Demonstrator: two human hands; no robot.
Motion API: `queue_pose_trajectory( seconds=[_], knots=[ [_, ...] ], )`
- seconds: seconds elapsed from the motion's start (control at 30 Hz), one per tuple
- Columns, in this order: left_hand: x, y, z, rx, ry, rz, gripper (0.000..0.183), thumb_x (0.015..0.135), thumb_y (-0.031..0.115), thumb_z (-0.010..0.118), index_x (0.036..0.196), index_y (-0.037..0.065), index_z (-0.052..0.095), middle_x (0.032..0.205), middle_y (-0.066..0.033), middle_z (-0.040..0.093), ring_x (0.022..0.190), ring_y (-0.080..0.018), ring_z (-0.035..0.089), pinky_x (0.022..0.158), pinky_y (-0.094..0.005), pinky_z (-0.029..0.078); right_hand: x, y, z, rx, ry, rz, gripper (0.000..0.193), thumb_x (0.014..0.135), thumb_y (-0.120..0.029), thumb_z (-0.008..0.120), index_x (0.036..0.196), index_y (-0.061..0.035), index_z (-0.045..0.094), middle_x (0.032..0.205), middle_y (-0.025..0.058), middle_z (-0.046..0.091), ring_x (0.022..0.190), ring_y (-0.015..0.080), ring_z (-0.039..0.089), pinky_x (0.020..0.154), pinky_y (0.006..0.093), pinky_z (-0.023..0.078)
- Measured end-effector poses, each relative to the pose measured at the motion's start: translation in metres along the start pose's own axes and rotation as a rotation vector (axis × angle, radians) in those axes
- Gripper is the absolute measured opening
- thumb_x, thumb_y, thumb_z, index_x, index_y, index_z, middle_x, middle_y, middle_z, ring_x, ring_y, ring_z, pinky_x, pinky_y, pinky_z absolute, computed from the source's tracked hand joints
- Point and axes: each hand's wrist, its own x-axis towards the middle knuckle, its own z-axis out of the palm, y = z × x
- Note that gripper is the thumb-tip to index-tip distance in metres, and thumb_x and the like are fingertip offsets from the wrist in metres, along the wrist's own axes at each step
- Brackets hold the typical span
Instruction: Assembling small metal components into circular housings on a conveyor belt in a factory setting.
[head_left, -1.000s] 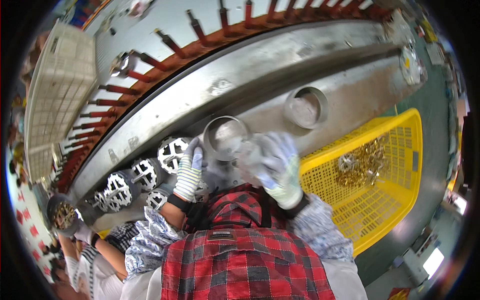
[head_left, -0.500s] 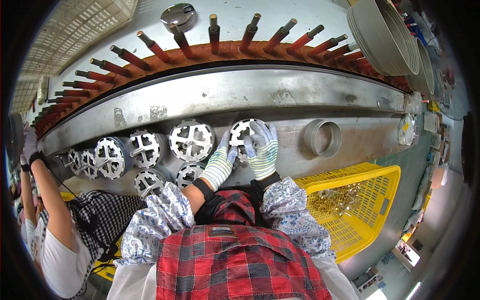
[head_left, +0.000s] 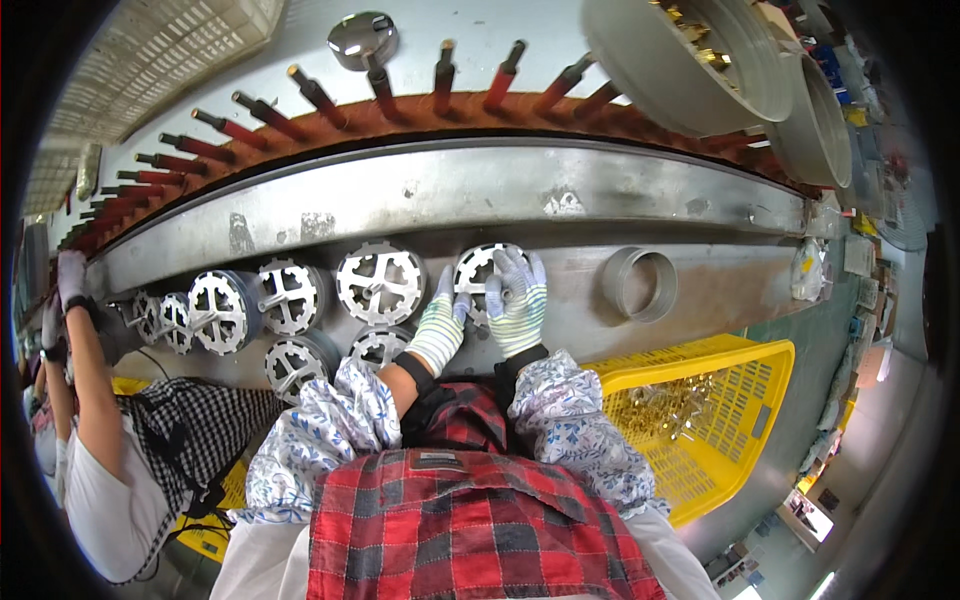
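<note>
My left hand [head_left: 441, 325], in a striped work glove, grips the left side of a round metal part with a notched, spoked face [head_left: 476, 264]. From the right, my right hand [head_left: 518, 300], gloved alike, has its fingers bent over that part's front and edge. Both hands rest on the part at the steel bench, and they hide its lower middle. Left of them stand several similar spoked parts, such as a large spoked wheel [head_left: 380, 283] and a lower one [head_left: 380, 346] beside my left wrist.
Right of my hands stands a plain grey ring [head_left: 640, 284]. A yellow basket [head_left: 765, 400] holds small gold-coloured pieces. Beyond the steel ledge [head_left: 420, 190] runs a row of red pegs [head_left: 444, 75]; a large grey ring [head_left: 690, 90] overlaps it. A co-worker's gloved hand [head_left: 72, 278] is at far left.
The large grey ring at upper right has moved left, and gold pieces now show in it. The pegs have shifted slightly right. The co-worker's hand shows more. My hands stay on the spoked part.
</note>
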Motion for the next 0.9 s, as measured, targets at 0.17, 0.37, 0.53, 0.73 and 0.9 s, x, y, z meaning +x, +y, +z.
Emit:
queue_pose_trajectory(
  seconds=[0.17, 0.37, 0.53, 0.73, 0.9],
  knots=[
    [-0.017, 0.008, -0.018, -0.301, -0.002, -0.092, 0.058, 0.099, 0.033, 0.047, 0.146, 0.003, 0.032, 0.126, -0.0187, 0.056, 0.103, -0.0262, 0.059, 0.086, -0.0327, 0.048, 0.015, -0.012, -0.014, 0.073, -0.086, 0.228, 0.022, 0.091, -0.018, 0.055, 0.101, -0.0019, 0.066, 0.102, 0.0191, 0.067, 0.1, 0.0385, 0.061, 0.095, 0.0467, 0.044],
    [-0.065, 0.043, -0.085, -0.4, -0.12, 0.271, 0.05, 0.097, 0.024, 0.052, 0.142, 0.005, 0.039, 0.134, -0.0126, 0.05, 0.107, -0.0199, 0.057, 0.093, -0.0339, 0.049, -0.01, 0.011, -0.067, 2.185, -0.235, 0.922, 0.054, 0.102, -0.039, 0.038, 0.139, 0.0011, 0.041, 0.134, 0.0195, 0.051, 0.108, 0.0279, 0.061, 0.089, 0.0414, 0.053],
    [-0.093, 0.112, -0.114, -0.508, -0.326, 0.484, 0.08, 0.078, 0.024, 0.076, 0.144, 0.003, 0.034, 0.139, -0.0161, 0.045, 0.13, -0.0274, 0.043, 0.11, -0.0369, 0.034, -0.005, -0.041, -0.054, 2.264, -0.455, 0.881, 0.053, 0.102, -0.037, 0.04, 0.14, -0.0008, 0.04, 0.136, 0.0193, 0.049, 0.11, 0.0284, 0.059, 0.091, 0.0428, 0.052],
    [-0.107, 0.088, -0.153, -0.064, 0.228, 0.472, 0.073, 0.078, 0.02, 0.075, 0.138, 0.001, 0.038, 0.136, -0.0168, 0.048, 0.126, -0.0286, 0.046, 0.108, -0.0396, 0.036, 0.006, -0.112, -0.022, 2.331, -0.682, 0.874, 0.051, 0.102, -0.035, 0.041, 0.142, -0.0031, 0.038, 0.138, 0.019, 0.047, 0.114, 0.029, 0.058, 0.094, 0.0444, 0.051],
    [-0.089, 0.068, -0.249, 0.538, 0.756, 0.383, 0.053, 0.086, 0.018, 0.064, 0.133, 0.0, 0.046, 0.133, -0.0187, 0.051, 0.123, -0.0319, 0.049, 0.105, -0.0431, 0.039, 0.073, -0.201, -0.001, 1.322, -0.77, 0.656, 0.058, 0.096, -0.05, 0.049, 0.129, -0.0015, 0.051, 0.124, 0.0128, 0.058, 0.114, 0.0232, 0.056, 0.101, 0.0372, 0.043]
  ],
)
